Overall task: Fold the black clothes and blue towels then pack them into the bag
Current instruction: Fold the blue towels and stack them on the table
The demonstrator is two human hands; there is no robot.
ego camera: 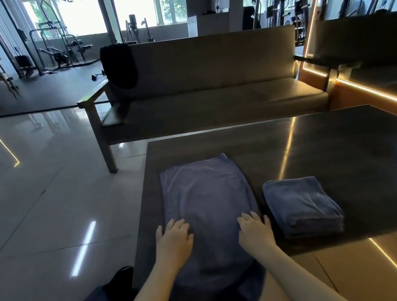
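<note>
Both our flat hands, left hand [174,240] and right hand [254,231], press the spread towel [204,200], gripping nothing; its long axis runs away from us.

Dim room, blown-out windows [86,10] behind, floor [46,197] glare, wide-angle edge warp, slight blur

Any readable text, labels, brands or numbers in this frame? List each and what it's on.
None readable.
The spread blue towel, folded blue towel, black garment, sofa and table show no print, tag or logo.
The gym equipment at the back is too small and blurred to tell.
</note>
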